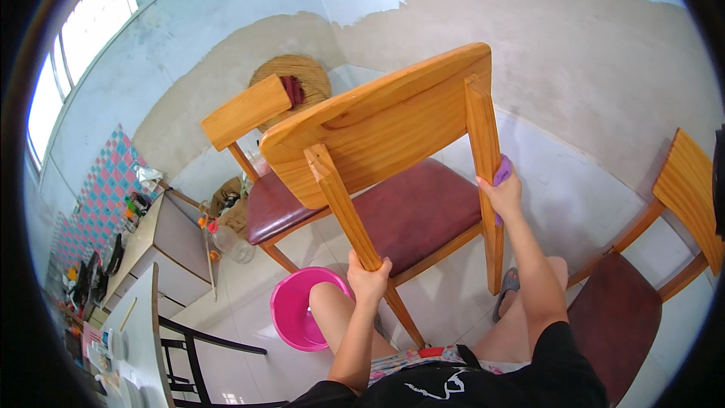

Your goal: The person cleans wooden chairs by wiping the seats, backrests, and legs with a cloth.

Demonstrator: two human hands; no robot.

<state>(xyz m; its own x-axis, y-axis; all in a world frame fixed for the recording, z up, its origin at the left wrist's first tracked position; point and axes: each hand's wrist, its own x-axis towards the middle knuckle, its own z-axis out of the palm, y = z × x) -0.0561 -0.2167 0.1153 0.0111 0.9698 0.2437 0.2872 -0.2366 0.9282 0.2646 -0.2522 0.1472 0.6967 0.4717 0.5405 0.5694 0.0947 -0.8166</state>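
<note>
A wooden chair (391,119) with a dark red padded seat (416,209) stands in front of me, its back towards me. My left hand (369,279) grips the lower part of its left back post (345,209). On the right back post (481,124), my right hand (503,192) presses a purple cloth (502,171) against the wood, fingers wrapped around the post. Part of the cloth hangs below the hand. Beside my left knee sits a pink plastic basin (289,311); what it holds is mostly hidden.
A second red-seated chair (283,204) stands behind left, near a round woven top (311,73) bearing a dark red cloth (292,92). Another chair (617,294) is at right. A white table (141,317), a black chair (192,362) and a clear plastic bottle (235,246) are at left.
</note>
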